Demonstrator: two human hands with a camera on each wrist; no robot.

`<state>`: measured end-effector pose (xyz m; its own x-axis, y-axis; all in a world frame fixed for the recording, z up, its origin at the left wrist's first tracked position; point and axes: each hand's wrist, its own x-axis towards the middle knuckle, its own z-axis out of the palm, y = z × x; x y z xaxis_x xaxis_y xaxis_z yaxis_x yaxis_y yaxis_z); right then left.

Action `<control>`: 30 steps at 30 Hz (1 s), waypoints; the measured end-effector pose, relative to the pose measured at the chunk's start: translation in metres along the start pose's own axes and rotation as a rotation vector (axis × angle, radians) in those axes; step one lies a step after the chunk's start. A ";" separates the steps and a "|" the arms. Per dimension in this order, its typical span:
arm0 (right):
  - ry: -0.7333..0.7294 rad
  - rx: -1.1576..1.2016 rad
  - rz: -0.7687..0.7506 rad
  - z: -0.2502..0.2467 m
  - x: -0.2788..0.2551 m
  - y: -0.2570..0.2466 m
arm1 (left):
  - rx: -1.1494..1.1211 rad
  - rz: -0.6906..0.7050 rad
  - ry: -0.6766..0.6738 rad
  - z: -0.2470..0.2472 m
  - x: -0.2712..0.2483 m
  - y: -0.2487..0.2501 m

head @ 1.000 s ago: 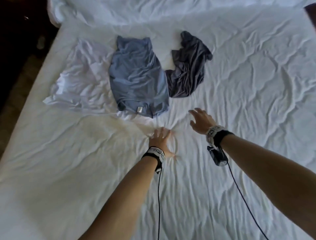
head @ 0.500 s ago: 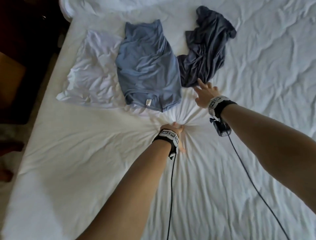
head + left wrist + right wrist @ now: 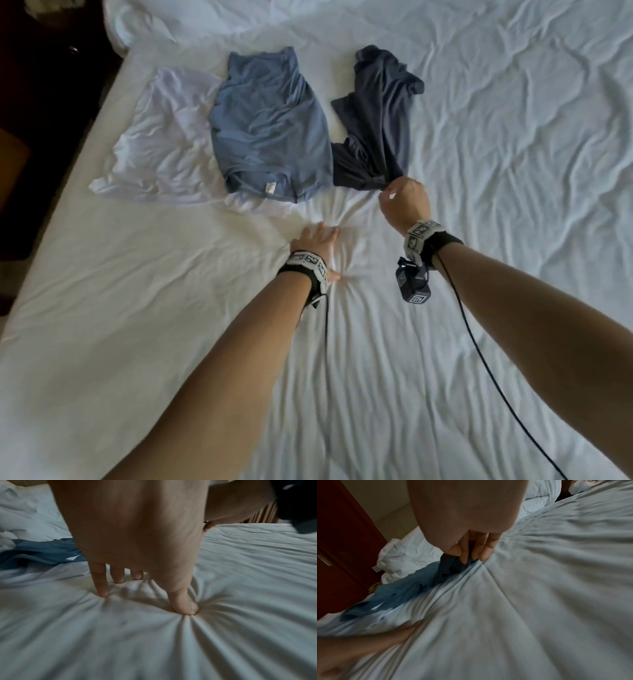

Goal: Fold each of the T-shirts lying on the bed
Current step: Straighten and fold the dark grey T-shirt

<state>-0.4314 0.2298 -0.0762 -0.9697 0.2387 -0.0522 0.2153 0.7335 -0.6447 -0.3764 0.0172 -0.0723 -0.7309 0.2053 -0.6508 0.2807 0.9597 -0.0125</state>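
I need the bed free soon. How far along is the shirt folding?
Nothing is folded yet. The white shirt, blue shirt and dark shirt all lie rumpled. The right hand pinches the dark shirt's near edge; the left hand presses the sheet. All three remain.

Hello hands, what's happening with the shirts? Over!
Right hand pinching dark shirt hem. Left hand pressing bedsheet. Blue shirt, white shirt unfolded. Nothing blocking.

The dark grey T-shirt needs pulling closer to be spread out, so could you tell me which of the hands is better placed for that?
The right hand: it already pinches the near edge of the dark grey T-shirt. The left hand presses fingers into the bedsheet, apart from that shirt.
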 end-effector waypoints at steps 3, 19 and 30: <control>0.039 0.028 0.003 -0.009 -0.047 0.006 | -0.003 -0.006 0.074 0.007 -0.003 0.004; 0.163 0.136 -0.180 -0.046 -0.246 0.006 | -0.066 0.007 0.318 0.077 -0.116 0.013; 0.308 0.569 -0.439 -0.206 -0.417 -0.047 | -0.338 0.224 0.442 0.069 -0.346 0.101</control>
<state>-0.0133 0.2271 0.1326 -0.8585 0.2290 0.4588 -0.3541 0.3825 -0.8534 -0.0529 0.0295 0.0992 -0.8869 0.4001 -0.2310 0.2974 0.8770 0.3774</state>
